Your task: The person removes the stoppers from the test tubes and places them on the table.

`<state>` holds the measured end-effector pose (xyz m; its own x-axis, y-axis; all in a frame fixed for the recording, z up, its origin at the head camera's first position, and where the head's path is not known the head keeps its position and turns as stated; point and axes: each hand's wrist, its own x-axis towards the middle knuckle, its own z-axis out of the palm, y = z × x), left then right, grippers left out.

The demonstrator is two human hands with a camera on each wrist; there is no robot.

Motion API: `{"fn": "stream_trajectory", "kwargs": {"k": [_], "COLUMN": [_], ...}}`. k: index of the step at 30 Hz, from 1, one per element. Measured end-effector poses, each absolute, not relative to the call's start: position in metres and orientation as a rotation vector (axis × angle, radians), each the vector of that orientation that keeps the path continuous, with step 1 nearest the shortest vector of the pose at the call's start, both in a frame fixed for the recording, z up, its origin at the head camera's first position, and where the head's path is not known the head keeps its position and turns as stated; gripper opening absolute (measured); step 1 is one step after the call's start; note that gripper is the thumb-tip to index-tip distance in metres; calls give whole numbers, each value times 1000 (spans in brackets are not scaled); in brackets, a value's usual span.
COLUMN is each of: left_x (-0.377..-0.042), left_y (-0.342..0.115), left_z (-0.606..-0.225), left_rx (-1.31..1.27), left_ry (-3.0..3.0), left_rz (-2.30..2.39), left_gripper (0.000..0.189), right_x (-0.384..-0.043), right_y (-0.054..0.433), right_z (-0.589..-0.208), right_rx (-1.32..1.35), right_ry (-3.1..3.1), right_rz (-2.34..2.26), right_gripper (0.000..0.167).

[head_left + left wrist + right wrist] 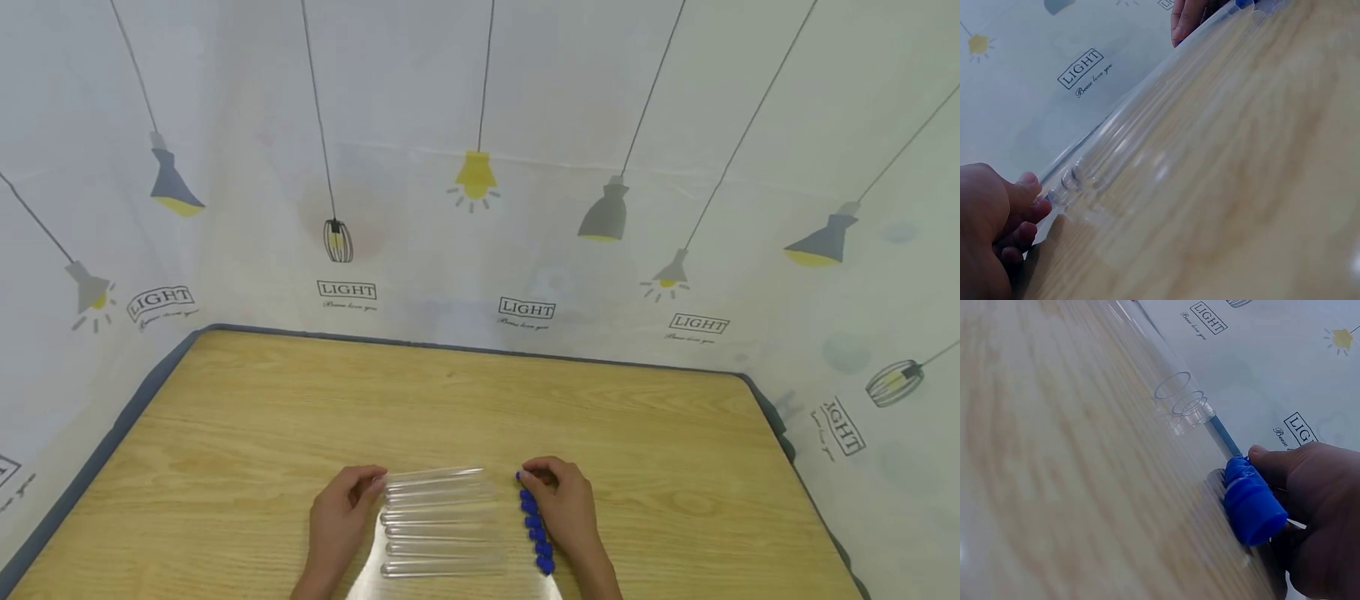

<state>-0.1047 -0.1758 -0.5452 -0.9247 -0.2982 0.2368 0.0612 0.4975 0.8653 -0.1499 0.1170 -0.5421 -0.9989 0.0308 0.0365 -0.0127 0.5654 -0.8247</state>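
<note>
Several clear test tubes [442,571] lie side by side on the wooden table, rounded ends to the left and open ends to the right. At the far end of the row, my left hand [339,512] pinches the rounded end of the farthest tube [438,476] between thumb and fingers. To the right of the open ends, several blue caps [534,534] form a line. My right hand [564,502] pinches the farthest blue cap [518,476] at its fingertips. In the right wrist view, nearer caps [1254,512] partly hide those fingertips.
The wooden table [450,392] has a dark edge at the back and sides. Behind it hangs a pale wall sheet [420,100] printed with lamps and the word LIGHT. Bright glare falls on the table near the tubes.
</note>
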Motion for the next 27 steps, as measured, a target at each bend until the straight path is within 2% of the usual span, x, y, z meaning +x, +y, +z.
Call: {"fn": "stream_trajectory", "kwargs": {"k": [19, 27], "left_x": [-120, -120], "left_y": [-177, -177], "left_z": [-549, -546], "left_rx": [135, 115], "left_ry": [-2526, -2558], "left_rz": [-1175, -1216], "left_gripper": [10, 10], "right_x": [-152, -152], "right_y": [115, 116], "right_z": [-541, -541], "right_rx": [-6, -31], "right_ry": [-2760, -2760], "right_rz": [1393, 1342], "right_gripper": [7, 18]}}
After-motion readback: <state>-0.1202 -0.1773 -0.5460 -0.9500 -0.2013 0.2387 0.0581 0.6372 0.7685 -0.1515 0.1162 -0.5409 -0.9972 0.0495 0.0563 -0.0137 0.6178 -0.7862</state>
